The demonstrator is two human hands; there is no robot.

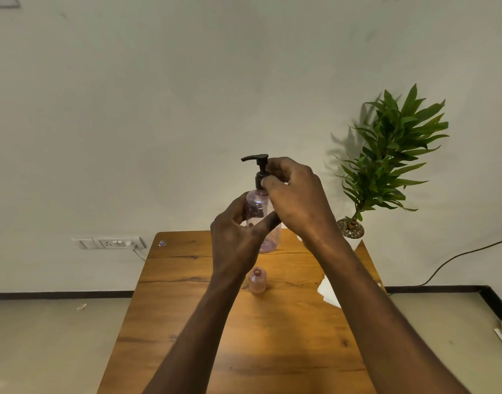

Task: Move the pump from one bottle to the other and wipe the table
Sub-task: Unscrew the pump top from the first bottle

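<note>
A tall clear pink bottle (258,203) is held up above the far part of the wooden table (187,294). My left hand (235,237) wraps around its body. A black pump (259,163) sits on the bottle's neck with its spout pointing left. My right hand (295,194) pinches the pump's collar with fingertips. A second, small pink bottle (256,281) stands upright on the table with an open mouth and no pump. A white cloth or tissue (328,292) lies on the table to the right, partly hidden by my right forearm.
A potted green plant (391,155) in a white pot stands at the table's far right corner. A small sticker (162,243) marks the far left corner. A wall socket (110,243) and a black cable (457,257) lie beyond the table.
</note>
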